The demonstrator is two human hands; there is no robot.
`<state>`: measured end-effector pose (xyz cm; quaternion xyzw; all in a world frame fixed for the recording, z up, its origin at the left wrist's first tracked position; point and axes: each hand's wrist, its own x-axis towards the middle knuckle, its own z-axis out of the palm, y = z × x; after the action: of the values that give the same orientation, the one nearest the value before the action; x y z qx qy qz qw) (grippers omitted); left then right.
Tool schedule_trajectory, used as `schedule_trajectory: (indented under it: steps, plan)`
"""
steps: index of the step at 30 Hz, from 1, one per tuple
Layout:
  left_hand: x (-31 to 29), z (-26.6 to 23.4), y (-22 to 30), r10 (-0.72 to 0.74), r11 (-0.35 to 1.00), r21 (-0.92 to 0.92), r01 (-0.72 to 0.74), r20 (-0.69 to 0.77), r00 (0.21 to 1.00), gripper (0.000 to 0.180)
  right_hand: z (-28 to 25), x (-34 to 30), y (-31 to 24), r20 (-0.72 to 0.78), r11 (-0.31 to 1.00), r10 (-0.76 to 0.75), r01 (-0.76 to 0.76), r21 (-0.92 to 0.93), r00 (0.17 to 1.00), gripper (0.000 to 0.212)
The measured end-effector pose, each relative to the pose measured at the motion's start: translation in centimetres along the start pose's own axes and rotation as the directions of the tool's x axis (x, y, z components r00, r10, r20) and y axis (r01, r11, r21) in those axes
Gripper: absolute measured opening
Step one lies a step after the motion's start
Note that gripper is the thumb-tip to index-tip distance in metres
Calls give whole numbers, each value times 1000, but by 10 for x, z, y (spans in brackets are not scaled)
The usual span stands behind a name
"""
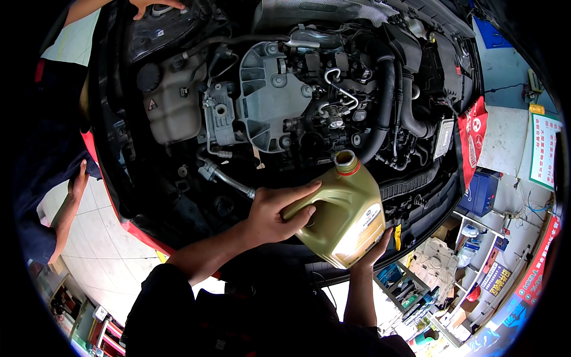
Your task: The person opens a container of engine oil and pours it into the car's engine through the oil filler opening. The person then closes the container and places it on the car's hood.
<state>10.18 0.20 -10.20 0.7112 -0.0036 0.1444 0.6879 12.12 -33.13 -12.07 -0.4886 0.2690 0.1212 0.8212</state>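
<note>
I hold a gold plastic oil jug (348,214) over an open car engine bay (279,101). My left hand (275,215) grips the jug's handle from the left. Under the jug's lower end, my right hand (376,250) supports it with the fingers spread against its base. The jug is tilted, and its neck (346,161), uncapped with a red ring, points up toward the engine. A grey metal engine bracket (267,98) and black hoses (383,113) lie just beyond the neck.
A translucent coolant tank (172,107) sits at the bay's left. Another person in dark clothes stands at the left, one hand (77,184) hanging down, another hand (156,6) on the bay's far edge. Shelving with boxes (470,250) stands at the right, over a pale tiled floor (107,250).
</note>
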Motion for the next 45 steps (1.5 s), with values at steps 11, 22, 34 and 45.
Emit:
schedule_trajectory:
  steps: [11, 22, 34, 45]
  plan:
    - [-1, 1, -2, -19, 1000, -3, 19, 17, 1000, 48, -3, -1, 0, 0, 999, -16, 16, -27, 1000, 75]
    - [-1, 3, -2, -26, 1000, -5, 27, 41, 999, 47, -15, -3, -3, 86, 997, 20, -14, -70, 996, 81]
    - [5, 7, 0, 48, 999, -10, -48, -13, 999, 48, -7, -12, -9, 53, 998, 42, -39, -53, 998, 82]
    - [3, 7, 0, 49, 999, 5, -49, 25, 998, 50, -10, -16, -10, 42, 998, 58, -57, -27, 997, 84]
